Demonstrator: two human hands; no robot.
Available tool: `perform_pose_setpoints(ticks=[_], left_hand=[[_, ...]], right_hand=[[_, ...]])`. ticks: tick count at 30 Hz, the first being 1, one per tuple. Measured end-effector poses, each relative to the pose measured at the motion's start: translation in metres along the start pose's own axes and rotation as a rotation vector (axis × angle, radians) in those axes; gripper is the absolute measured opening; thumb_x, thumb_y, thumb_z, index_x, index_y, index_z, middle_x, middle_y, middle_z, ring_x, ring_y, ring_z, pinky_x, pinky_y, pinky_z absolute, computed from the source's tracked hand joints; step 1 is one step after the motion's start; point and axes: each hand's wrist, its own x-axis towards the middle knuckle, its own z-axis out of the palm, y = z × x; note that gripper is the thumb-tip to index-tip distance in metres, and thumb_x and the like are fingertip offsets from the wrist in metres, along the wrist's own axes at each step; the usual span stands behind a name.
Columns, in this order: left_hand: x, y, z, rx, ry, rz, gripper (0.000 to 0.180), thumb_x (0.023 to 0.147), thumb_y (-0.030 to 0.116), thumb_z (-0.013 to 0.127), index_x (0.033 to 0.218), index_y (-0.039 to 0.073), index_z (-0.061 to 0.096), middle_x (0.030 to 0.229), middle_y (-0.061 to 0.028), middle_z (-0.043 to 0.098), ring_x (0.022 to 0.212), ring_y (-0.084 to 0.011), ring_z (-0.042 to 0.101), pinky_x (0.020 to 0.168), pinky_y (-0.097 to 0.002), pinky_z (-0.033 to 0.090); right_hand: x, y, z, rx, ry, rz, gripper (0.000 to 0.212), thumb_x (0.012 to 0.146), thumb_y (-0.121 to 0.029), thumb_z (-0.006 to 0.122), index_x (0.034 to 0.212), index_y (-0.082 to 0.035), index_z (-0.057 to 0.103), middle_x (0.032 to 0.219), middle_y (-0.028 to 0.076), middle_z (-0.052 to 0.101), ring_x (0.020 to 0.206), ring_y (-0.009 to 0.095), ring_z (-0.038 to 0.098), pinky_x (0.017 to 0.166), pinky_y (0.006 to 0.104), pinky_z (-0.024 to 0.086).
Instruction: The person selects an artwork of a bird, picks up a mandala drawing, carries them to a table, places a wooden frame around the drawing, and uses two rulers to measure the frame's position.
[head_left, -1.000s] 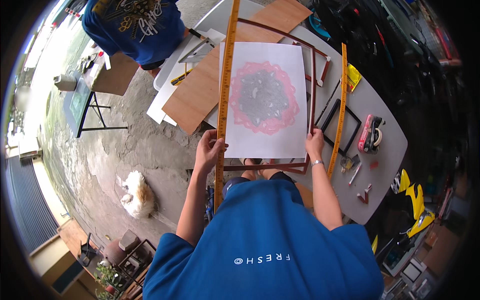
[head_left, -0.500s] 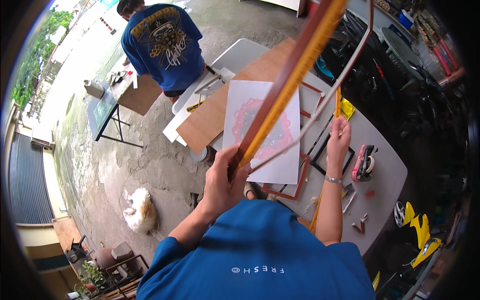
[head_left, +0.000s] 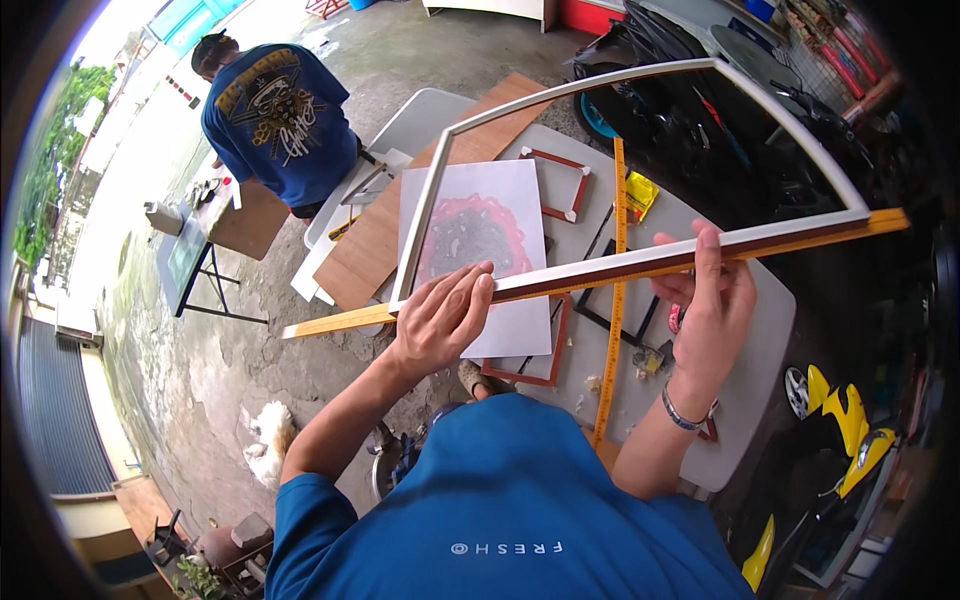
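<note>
Held slanting over the table is an empty rectangular frame [head_left: 600,268], with a white face and brown side. A yellow folding ruler [head_left: 810,238] runs along its near bar and sticks out past both ends. My left hand [head_left: 440,318] is closed over the near-left corner, gripping frame and ruler together. On the right part of the same bar, my right hand [head_left: 708,305] pinches both, one finger raised over the white face. Another yellow measuring strip [head_left: 613,340] extends below across the table. White paper with a pink and grey drawing [head_left: 515,320] lies under the frame.
Small brown frames [head_left: 562,183], a black frame [head_left: 590,312] and a yellow packet [head_left: 640,195] are on the grey table [head_left: 740,400]. A brown board [head_left: 345,270] lies at its left. A person in blue [head_left: 285,125] is beyond. A white-and-tan animal [head_left: 270,445] lies on the floor.
The frame and ruler have swung from steeply upright to nearly crosswise in front of me. My right hand has moved up from over the table onto the frame's near bar.
</note>
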Motion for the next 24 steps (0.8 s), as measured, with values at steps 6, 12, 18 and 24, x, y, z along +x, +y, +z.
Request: perform_pose_setpoints(ticks=[6, 12, 18, 24], left_hand=[[0.005, 0.011, 0.008, 0.127, -0.091, 0.167, 0.022, 0.091, 0.010, 0.066, 0.111, 0.006, 0.058, 0.105, -0.0068, 0.071, 0.096, -0.0207, 0.070, 0.077, -0.0310, 0.058], [0.042, 0.001, -0.001, 0.255, -0.055, 0.366, 0.024, 0.091, 0.014, 0.067, 0.111, 0.010, 0.054, 0.104, -0.0043, 0.072, 0.089, -0.0202, 0.070, 0.069, -0.0289, 0.053], [0.071, -0.011, -0.014, 0.422, 0.202, 0.299, 0.029, 0.090, 0.019, 0.069, 0.115, 0.021, 0.055, 0.114, 0.0049, 0.070, 0.115, -0.0212, 0.061, 0.108, -0.0396, 0.036], [0.087, 0.058, 0.012, -0.635, 0.776, -0.626, 0.074, 0.097, 0.038, 0.055, 0.150, 0.002, 0.017, 0.154, -0.0240, 0.024, 0.139, -0.0401, 0.034, 0.118, -0.0529, 0.023]], right_hand=[[-0.011, 0.051, -0.042, 0.355, 0.014, 0.268, 0.037, 0.098, -0.027, 0.057, 0.115, 0.007, 0.056, 0.093, 0.023, 0.071, 0.073, 0.025, 0.073, 0.063, 0.0309, 0.063], [-0.027, 0.075, -0.065, 0.687, 0.018, 0.184, 0.033, 0.100, -0.025, 0.054, 0.120, 0.002, 0.054, 0.103, 0.026, 0.068, 0.081, 0.029, 0.073, 0.068, 0.0347, 0.064], [-0.021, 0.063, -0.052, 1.040, -0.084, -0.017, 0.033, 0.101, -0.025, 0.051, 0.125, -0.002, 0.051, 0.119, 0.026, 0.063, 0.093, 0.032, 0.071, 0.077, 0.0404, 0.063], [-0.003, 0.047, -0.043, 1.132, -0.151, -0.181, 0.039, 0.099, -0.027, 0.056, 0.131, -0.007, 0.044, 0.127, 0.023, 0.060, 0.104, 0.034, 0.067, 0.080, 0.0433, 0.062]])
